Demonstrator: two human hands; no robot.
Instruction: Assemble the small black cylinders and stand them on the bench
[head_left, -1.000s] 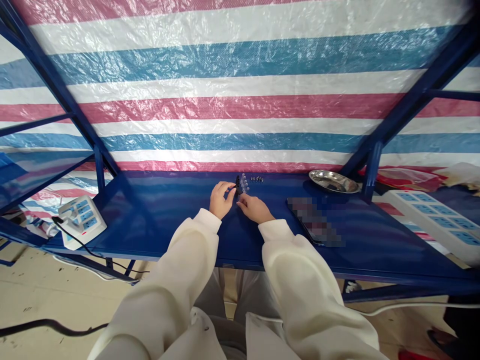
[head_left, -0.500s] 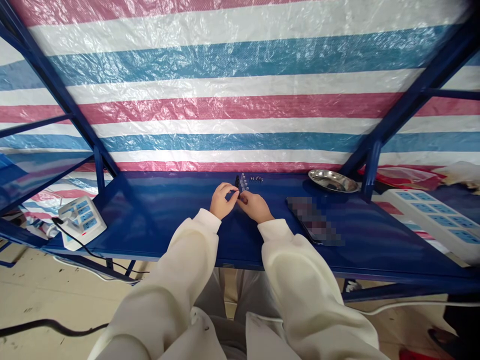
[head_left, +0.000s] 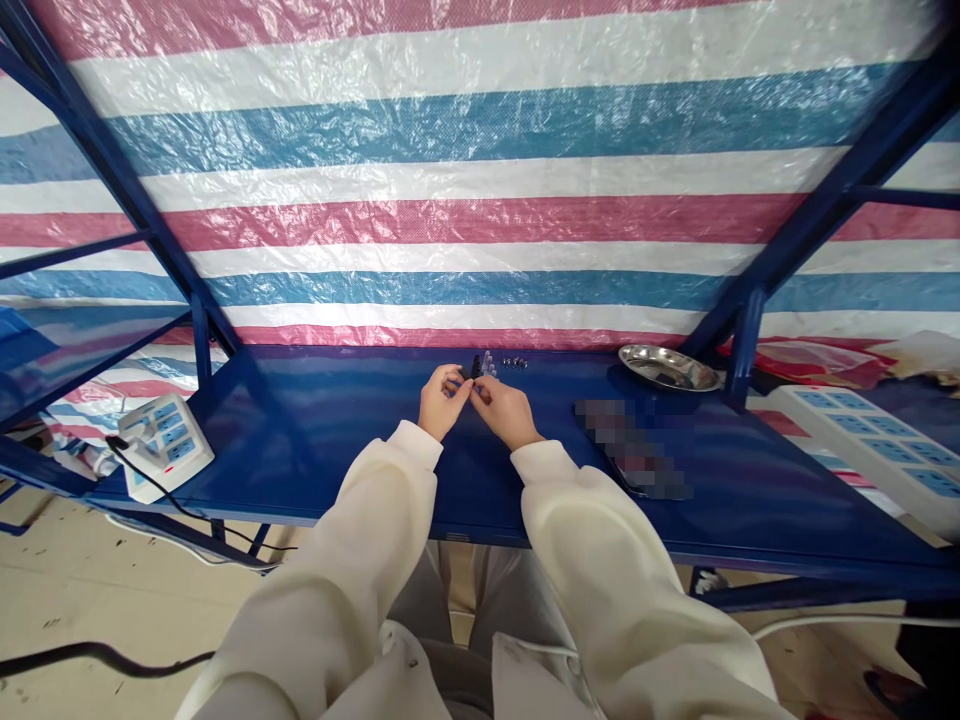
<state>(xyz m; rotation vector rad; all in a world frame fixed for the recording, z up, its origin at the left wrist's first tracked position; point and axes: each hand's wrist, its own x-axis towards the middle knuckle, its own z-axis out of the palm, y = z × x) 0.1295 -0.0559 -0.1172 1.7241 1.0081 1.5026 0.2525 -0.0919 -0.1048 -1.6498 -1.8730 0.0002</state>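
Observation:
My left hand [head_left: 441,402] is closed in a pinch, and a small black piece [head_left: 466,372] shows at its fingertips. My right hand [head_left: 507,412] meets it from the other side, thumb and forefinger pressed together at the same spot. What the right fingertips hold is hidden and too small to make out. Just beyond the hands, a row of small black parts [head_left: 476,363] stands on the blue table [head_left: 360,440]. Beside them is a row of small clear parts [head_left: 488,362], and to the right lie several small shiny metal parts [head_left: 514,363].
A shiny metal dish [head_left: 667,368] sits at the back right. Nearer me lies a dark, phone-like slab [head_left: 630,450], partly blurred. White power strips stand at the left [head_left: 169,445] and right [head_left: 874,440]. Striped plastic sheeting [head_left: 480,220] hangs behind, between blue metal posts [head_left: 742,340].
My right hand has shifted slightly left, and its fingertips now meet the left ones more closely. The left fingers have opened a little, showing the black piece. The view has tilted slightly.

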